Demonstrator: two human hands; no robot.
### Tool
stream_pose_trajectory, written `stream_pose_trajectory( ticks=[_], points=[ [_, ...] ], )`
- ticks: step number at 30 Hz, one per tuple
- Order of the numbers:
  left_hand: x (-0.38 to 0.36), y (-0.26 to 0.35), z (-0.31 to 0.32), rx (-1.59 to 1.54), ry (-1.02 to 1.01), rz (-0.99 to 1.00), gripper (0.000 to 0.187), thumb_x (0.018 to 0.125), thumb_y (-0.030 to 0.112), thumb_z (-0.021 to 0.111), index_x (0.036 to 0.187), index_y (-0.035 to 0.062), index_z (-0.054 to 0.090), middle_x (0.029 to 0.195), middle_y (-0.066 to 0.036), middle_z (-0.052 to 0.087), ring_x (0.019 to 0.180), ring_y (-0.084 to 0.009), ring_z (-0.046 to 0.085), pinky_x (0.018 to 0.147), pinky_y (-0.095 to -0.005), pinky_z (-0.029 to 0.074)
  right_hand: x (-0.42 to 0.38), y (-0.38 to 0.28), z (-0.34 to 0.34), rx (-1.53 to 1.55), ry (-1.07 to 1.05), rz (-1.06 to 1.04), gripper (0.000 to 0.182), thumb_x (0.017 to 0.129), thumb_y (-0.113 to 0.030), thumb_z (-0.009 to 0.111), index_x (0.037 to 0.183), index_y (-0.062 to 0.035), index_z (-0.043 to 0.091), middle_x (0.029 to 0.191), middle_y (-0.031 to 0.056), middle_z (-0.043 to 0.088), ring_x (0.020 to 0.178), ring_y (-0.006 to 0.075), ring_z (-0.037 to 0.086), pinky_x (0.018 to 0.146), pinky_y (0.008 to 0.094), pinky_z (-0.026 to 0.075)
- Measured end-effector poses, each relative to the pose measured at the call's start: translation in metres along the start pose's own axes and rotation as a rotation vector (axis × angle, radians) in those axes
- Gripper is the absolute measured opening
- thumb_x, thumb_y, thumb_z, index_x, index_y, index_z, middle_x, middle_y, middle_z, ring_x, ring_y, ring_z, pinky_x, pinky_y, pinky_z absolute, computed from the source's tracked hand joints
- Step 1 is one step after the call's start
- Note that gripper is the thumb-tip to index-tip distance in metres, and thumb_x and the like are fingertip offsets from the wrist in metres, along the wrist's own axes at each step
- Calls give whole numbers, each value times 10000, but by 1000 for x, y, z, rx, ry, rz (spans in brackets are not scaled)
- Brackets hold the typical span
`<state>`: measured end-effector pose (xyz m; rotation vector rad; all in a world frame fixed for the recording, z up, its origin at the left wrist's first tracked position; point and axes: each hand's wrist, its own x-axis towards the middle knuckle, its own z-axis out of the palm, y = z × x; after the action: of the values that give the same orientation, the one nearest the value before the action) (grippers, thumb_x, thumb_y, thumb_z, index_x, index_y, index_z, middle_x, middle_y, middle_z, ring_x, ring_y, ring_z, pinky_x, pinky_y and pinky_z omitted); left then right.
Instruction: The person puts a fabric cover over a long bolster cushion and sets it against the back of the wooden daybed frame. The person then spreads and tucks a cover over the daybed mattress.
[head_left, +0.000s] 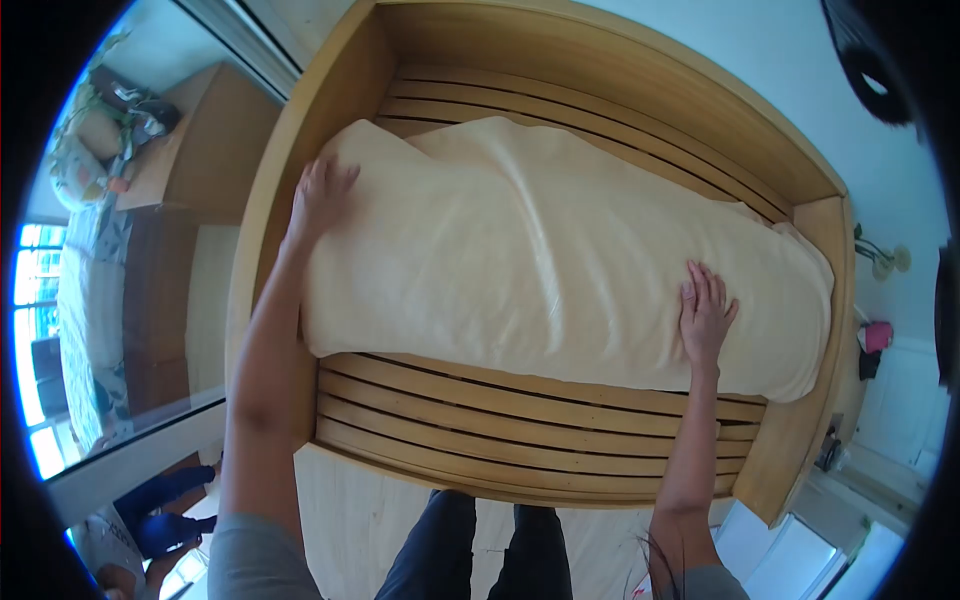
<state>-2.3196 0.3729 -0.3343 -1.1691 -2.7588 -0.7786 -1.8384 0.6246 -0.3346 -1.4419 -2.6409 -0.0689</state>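
Observation:
A long cream fabric-covered cushion (450,260) lies across a wooden slatted bench frame (490,425), its cover loose, with creases near the middle. My left hand (322,192) rests at the cushion's left end, close to the frame's side panel; its fingers are spread and slightly blurred. Toward the right end, my right hand (708,312) lies palm down on the cover with fingers stretched out. Slats show both behind the cushion and in front of it. The cover's far right corner is bunched up against the frame's end.
Beyond the glass at left stand a wooden cabinet (215,140) and a bed with patterned bedding (95,300). A reflection of a person (125,540) shows at lower left. A black fan-like object (868,70) is at upper right. My legs (435,545) stand at the bench's front edge.

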Motion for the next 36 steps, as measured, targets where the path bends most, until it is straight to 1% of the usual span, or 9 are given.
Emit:
stream_pose_trajectory(
  ticks=[3, 6, 10, 13, 19, 24, 26, 31, 36],
  points=[
    [33, -21, 61, 355, 99, -76, 800, 685, 560, 579, 1227, 16, 359, 1144, -202, 481, 1065, -335, 460, 885, -408, 369, -20, 3, 0, -27, 7, -23, 368, 881, -369, 380, 1214, -221, 431, 1224, 6, 440, 1173, 220, 353, 979, 524, 128],
    [32, 41, 18, 361, -371, -384, 964, 632, 651, 553, 1301, 26, 251, 1245, -197, 405, 1215, -312, 298, 960, -427, 286, -40, 4, -10, -44, -4, -19, 385, 867, -341, 415, 1222, -191, 418, 1227, 23, 432, 1169, 218, 353, 986, 500, 131],
    [-15, 24, -13, 359, -190, -208, 605, 683, 512, 586, 1024, 16, 532, 1026, -118, 559, 1041, -316, 454, 873, -378, 363, -68, 7, -27, 61, -1, -29, 365, 853, -308, 445, 1180, -145, 450, 1159, 45, 482, 1104, 219, 412, 961, 471, 173],
    [-63, 0, -38, 176, -54, -23, 293, 788, 288, 544, 792, -6, 538, 782, -133, 519, 802, -307, 456, 722, -395, 371, -67, 9, -53, 227, -160, 107, 301, 830, -250, 495, 1103, -125, 507, 1056, 33, 540, 994, 203, 485, 917, 479, 196],
    [-110, -8, -58, 39, -17, -77, 246, 842, 207, 493, 755, -20, 531, 654, -123, 462, 669, -261, 441, 630, -350, 372, 79, -8, -52, 447, -27, -359, 267, 795, -196, 557, 1035, -78, 547, 1020, 83, 556, 928, 227, 524, 767, 336, 415],
    [-140, -11, -60, -177, 100, -371, 304, 885, 237, 436, 789, -35, 534, 674, -103, 515, 627, -185, 472, 589, -306, 391, 125, -35, 57, 530, -785, -125, 297, 751, -256, 616, 978, -70, 567, 967, 90, 553, 892, 201, 532, 766, 305, 414],
    [-162, -16, -69, -51, 236, -295, 339, 900, 262, 399, 817, -33, 542, 679, -86, 533, 634, -156, 490, 581, -287, 400, 131, -50, 71, -219, -1328, -622, 257, 723, -255, 637, 846, -46, 550, 823, 68, 580, 743, 187, 536, 667, 305, 424],
    [-264, -32, -111, -286, 239, -522, 363, 900, 268, 388, 960, -48, 555, 848, -124, 584, 740, -146, 522, 650, -273, 414, 140, -38, 42, 469, -807, -396, 172, 774, -261, 588, 836, -100, 583, 743, 50, 604, 703, 182, 563, 629, 298, 440],
    [-370, -36, -152, 508, 247, 37, 337, 896, 190, 344, 973, -85, 524, 921, -206, 560, 793, -312, 523, 739, -385, 428, 46, -43, 28, 461, -1358, -340, 395, 854, -347, 490, 1151, -87, 491, 1111, 91, 545, 1050, 176, 492, 891, 295, 376]
  ],
)
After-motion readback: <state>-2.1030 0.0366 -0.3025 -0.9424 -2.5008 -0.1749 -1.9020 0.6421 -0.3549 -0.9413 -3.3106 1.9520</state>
